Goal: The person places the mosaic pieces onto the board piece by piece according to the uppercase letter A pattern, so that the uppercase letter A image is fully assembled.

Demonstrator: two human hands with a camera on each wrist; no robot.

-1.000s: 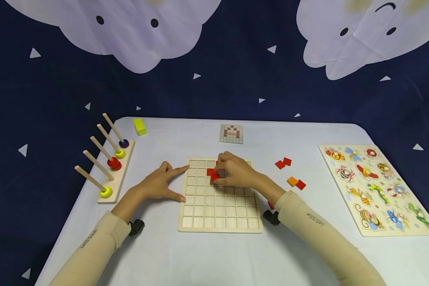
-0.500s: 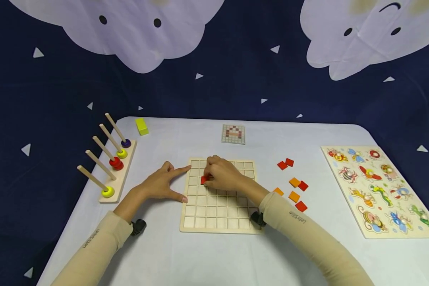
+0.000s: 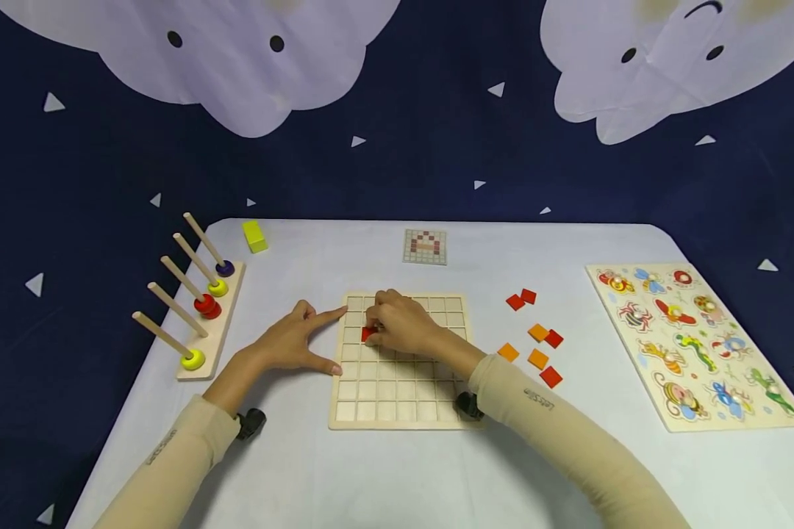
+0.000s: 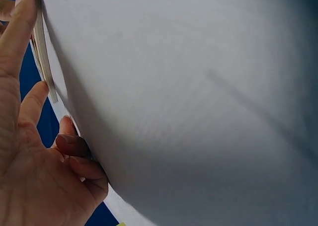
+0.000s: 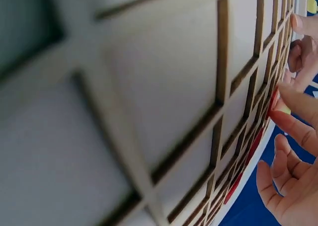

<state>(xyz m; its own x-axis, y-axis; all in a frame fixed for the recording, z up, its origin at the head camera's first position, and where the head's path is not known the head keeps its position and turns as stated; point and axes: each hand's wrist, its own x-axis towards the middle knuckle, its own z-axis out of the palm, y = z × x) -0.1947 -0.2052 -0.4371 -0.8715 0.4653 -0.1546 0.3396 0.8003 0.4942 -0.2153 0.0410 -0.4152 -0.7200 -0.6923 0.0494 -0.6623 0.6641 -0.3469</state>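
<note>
A wooden grid board (image 3: 403,421) lies flat in the middle of the table. My right hand (image 3: 402,323) is over its upper left part in the head view, pinching a red square tile (image 3: 367,335) between thumb and fingers at a grid cell. The right wrist view shows that tile (image 5: 272,103) at the fingertips, with more red tiles (image 5: 254,145) in the grid beyond. My left hand (image 3: 288,341) rests at the board's left side, index finger and thumb stretched out against its edge. In the left wrist view, the left hand (image 4: 44,181) has its other fingers loosely bent.
Loose red tiles (image 3: 551,377) and orange tiles (image 3: 538,358) lie right of the board. A small pattern card (image 3: 425,247) is behind it. On the left stand a peg stacker (image 3: 221,323) with rings and a yellow block (image 3: 254,236). An insect puzzle board (image 3: 695,345) lies far right.
My right hand has moved left across the grid with the red tile, from near earlier-placed red tiles to a cell further left and slightly nearer. The left hand has stayed at the board's edge.
</note>
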